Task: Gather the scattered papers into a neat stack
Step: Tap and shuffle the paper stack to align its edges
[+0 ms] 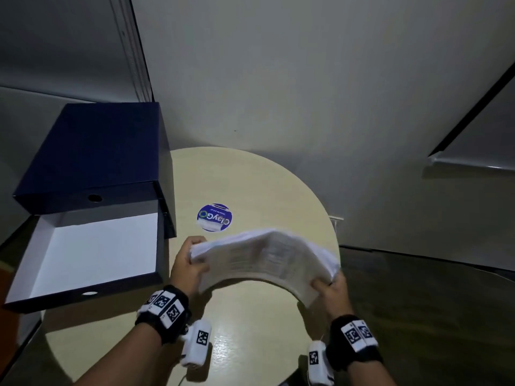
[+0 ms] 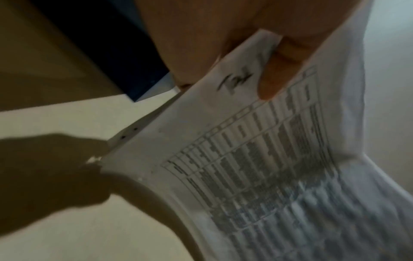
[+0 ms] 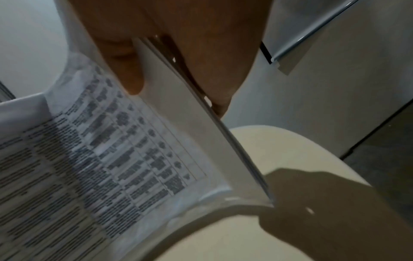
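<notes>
A stack of printed papers (image 1: pixel 264 260) arches upward above the round table (image 1: pixel 250 344), held off its top at both ends. My left hand (image 1: pixel 189 260) grips the stack's left end and my right hand (image 1: pixel 331 288) grips its right end. In the left wrist view a thumb lies across the top sheet of the papers (image 2: pixel 257 167), which carries a table of text. The right wrist view shows the thumb on top and fingers under the edge of the papers (image 3: pixel 111 150). Punched holes show along the edges.
An open dark blue box (image 1: pixel 92 246) with a white inside and its lid raised stands at the table's left edge, close to my left hand. A round blue sticker (image 1: pixel 214 217) sits on the table behind the papers. Walls stand behind and dark floor lies to the right.
</notes>
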The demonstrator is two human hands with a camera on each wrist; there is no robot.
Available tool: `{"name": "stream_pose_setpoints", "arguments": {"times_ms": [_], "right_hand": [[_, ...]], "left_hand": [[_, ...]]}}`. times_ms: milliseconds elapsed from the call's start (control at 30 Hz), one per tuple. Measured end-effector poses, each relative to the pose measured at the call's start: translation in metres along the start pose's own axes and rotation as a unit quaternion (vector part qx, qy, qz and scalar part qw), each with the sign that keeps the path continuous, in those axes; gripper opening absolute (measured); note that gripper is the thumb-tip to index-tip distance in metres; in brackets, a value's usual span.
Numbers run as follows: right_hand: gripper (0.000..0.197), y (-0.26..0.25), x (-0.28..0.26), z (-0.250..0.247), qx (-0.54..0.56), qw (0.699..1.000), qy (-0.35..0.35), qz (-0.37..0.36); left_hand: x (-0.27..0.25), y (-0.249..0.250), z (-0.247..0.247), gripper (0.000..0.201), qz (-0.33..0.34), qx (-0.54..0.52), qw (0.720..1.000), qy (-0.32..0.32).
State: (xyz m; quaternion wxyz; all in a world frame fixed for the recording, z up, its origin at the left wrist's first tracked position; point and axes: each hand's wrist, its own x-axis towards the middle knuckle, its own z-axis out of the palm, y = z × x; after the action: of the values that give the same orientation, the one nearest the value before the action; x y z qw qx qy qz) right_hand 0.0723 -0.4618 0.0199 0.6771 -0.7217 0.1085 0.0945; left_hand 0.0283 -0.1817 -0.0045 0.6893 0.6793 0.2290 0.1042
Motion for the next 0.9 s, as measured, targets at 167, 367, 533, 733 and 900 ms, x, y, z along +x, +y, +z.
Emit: {"name": "stream_pose_setpoints", "arguments": {"times_ms": [167,367,533,733,900], "right_hand": [[0.041,-0.014,-0.015,0.0,0.04,0.999,-0.024,-0.026],[0.046,-0.008,-0.011,-0.01,0.048,0.999,-0.011,-0.021],[0.059,-0.003,-0.005,-0.008,0.071,0.997,-0.003,0.011],[0.039,0.023,0.019,-0.014,0.019,0.998,0.058,-0.028],[0.056,0.037,0.023,-0.021,-0.028,0.997,0.024,-0.075]], "left_hand": [[0.006,-0.018,-0.001,0.026,-0.03,0.09,0.994,0.054],[-0.001,-0.021,0.0,0.015,-0.102,-0.058,0.992,0.042],[0.004,-0.01,0.003,0.026,-0.068,-0.031,0.997,0.018],[0.016,-0.011,-0.005,0.024,0.007,-0.006,1.0,0.0],[0.02,-0.019,-0.018,0.033,0.019,-0.015,0.999,-0.035]]}}
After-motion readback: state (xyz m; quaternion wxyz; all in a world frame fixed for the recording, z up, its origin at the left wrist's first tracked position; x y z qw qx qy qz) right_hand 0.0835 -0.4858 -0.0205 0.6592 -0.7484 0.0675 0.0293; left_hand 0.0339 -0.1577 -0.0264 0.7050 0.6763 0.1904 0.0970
